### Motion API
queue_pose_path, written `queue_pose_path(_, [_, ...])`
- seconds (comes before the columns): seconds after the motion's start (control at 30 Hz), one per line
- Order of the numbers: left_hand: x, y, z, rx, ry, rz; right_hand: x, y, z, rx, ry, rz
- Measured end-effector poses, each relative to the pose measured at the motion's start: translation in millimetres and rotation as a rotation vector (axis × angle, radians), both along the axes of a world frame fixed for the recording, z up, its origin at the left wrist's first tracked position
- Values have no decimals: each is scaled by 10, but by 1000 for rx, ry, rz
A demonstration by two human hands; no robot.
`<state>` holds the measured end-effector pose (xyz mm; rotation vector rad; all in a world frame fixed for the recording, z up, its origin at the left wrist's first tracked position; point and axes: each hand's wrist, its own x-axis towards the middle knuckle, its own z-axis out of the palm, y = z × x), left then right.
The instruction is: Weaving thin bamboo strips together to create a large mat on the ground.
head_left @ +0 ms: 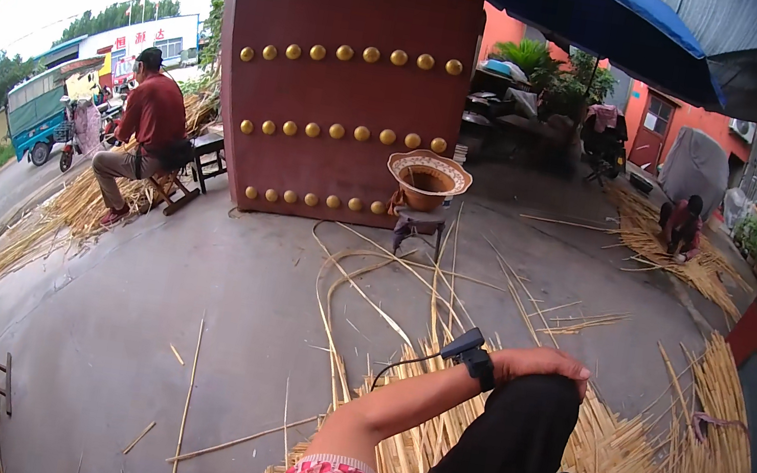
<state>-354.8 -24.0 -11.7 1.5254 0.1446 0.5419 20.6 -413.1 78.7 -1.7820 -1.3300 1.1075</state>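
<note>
A grey concrete floor (141, 298) carries everything. A woven mat of pale reed strips (621, 453) lies flat on it at the lower right, with long loose strips (361, 283) curling away toward a small stool (420, 223). Another heap of reeds (76, 208) lies along the left edge, and a further spread (664, 247) covers the floor far right
</note>
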Motion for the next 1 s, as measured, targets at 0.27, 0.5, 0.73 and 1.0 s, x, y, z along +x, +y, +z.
queue_pose_path(0.27, [71,-105,194,41,13,-19,-10,-20,-56,84,-39,-25])
queue_pose_path(0.5, [70,-272,194,12,28,-20,91,-125,-114,129,-67,-26])
queue_pose_path(0.73, [180,-280,265,13,53,-63,-24,-137,-188,280,-224,-194])
queue_pose_path(1.0, [-194,-374,344,213,60,172,230,132,-230,194,-97,-126])
